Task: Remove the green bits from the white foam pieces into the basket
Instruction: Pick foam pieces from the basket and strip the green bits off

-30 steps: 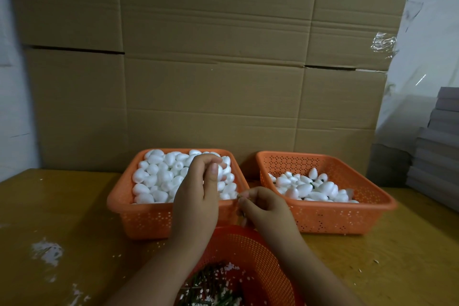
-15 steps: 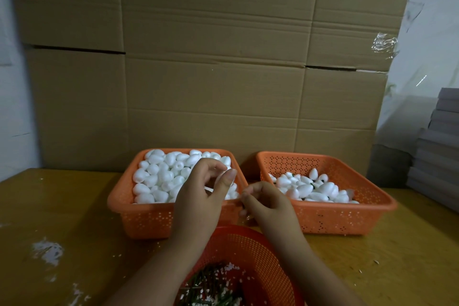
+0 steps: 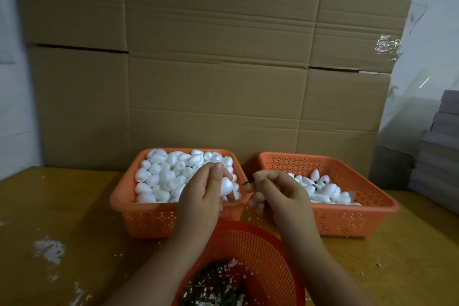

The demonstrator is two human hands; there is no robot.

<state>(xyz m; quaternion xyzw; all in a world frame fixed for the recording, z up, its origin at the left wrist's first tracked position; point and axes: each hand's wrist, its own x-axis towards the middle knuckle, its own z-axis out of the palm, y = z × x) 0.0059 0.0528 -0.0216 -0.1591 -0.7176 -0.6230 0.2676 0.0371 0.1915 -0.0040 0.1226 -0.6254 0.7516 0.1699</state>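
You face a wall of large brown cardboard boxes (image 3: 218, 62) stacked behind a yellowish wooden table (image 3: 62, 206). A white wall (image 3: 437, 20) shows at the right, with grey flat boxes (image 3: 439, 151) piled beneath it. Light is dim.

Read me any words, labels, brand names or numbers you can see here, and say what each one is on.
None can be read. The cardboard boxes show bare brown faces with no print. The three orange baskets, left, right and near, carry only a hole pattern. The grey stack at right shows no lettering.
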